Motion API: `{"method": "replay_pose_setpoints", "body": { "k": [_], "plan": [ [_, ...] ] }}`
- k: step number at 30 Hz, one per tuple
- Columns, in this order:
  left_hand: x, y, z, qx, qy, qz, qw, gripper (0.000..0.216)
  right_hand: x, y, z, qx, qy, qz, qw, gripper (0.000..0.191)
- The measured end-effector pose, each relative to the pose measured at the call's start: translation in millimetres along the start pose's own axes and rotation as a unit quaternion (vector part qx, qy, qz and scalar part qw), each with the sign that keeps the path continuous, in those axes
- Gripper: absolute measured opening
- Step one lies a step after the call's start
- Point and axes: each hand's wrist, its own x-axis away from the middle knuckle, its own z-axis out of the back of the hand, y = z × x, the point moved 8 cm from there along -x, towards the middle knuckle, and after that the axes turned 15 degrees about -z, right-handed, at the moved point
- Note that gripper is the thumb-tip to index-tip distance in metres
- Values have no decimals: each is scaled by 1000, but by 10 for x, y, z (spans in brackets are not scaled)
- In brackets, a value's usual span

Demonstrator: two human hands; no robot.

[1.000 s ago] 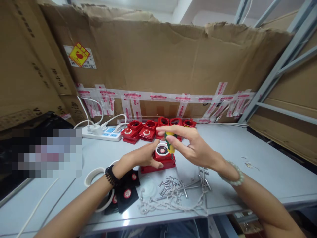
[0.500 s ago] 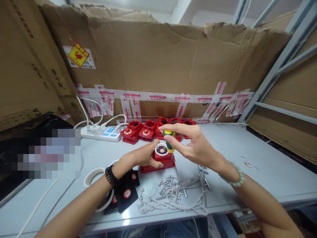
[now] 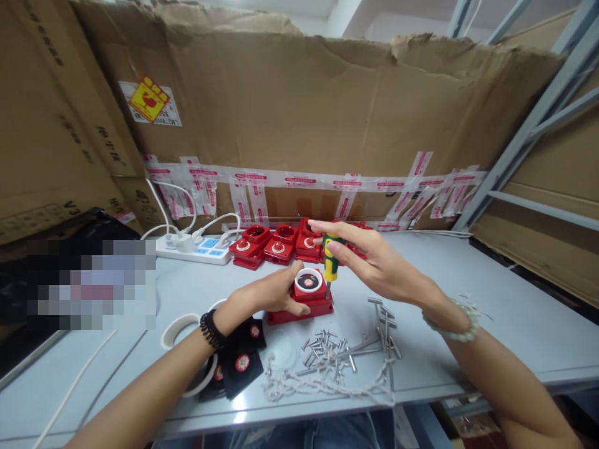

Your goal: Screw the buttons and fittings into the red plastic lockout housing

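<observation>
My left hand (image 3: pixel 269 296) grips the left side of a red square housing (image 3: pixel 302 307) with a white ring on top, holding it down on the table. My right hand (image 3: pixel 369 259) pinches a short green-and-yellow screwdriver (image 3: pixel 330 265) upright between thumb and fingers. Its tip stands on the housing's right corner. A pile of loose screws (image 3: pixel 322 349) and long metal pins (image 3: pixel 381 321) lies just in front of the housing.
Several more red housings (image 3: pixel 276 244) stand in a row behind. A white power strip (image 3: pixel 191 249) with cables sits at back left. Black pads (image 3: pixel 238 358), a tape roll (image 3: pixel 180 330) and white cord (image 3: pixel 318 383) lie near the table's front edge. Cardboard walls surround the grey table (image 3: pixel 491 312).
My right hand has lifted slightly and turned the screwdriver, which now stands more upright on the housing's corner. My left hand has not moved.
</observation>
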Motion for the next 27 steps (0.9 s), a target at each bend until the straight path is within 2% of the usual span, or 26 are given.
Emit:
{"method": "replay_pose_setpoints", "body": {
  "k": [1,3,5,7,9,12,14,15,16,18,20,21,23,25,27],
  "plan": [
    [4,-12,-3,-2,-2,5,1000,64,-9,16,11,8,9,-7,1000,35],
    [13,-38,-3,-5,-2,19,1000,64,-25,93,95,74,105,-42,991,33],
    [20,-48,-1,-5,0,25,1000,63,-1,165,189,175,228,-81,954,39],
    [22,-46,4,-5,3,25,1000,62,21,198,213,243,278,-100,924,47],
    [21,-34,5,0,4,20,1000,62,12,195,191,240,243,-91,935,46],
    [16,-13,9,11,7,12,1000,59,1,109,131,157,119,-53,979,40],
    [12,-1,13,13,8,9,1000,56,6,40,79,107,46,-35,993,40],
    [12,0,15,10,8,9,1000,55,6,17,68,93,37,-30,995,37],
    [11,0,13,6,5,10,1000,54,5,7,77,93,54,-30,994,33],
    [13,-7,6,0,-4,17,1000,52,13,21,140,140,153,-42,977,31],
    [13,-9,9,-3,-3,21,1000,52,48,47,185,220,256,-65,939,39],
    [13,-7,15,-3,1,20,1000,52,60,60,186,253,282,-75,923,42],
    [12,-1,21,-4,5,19,1000,52,58,79,164,262,277,-81,921,44],
    [9,6,13,2,2,12,1000,51,34,83,134,191,219,-70,954,40],
    [8,-2,4,3,-2,10,1000,49,3,57,67,78,128,-47,988,37]
  ]
}}
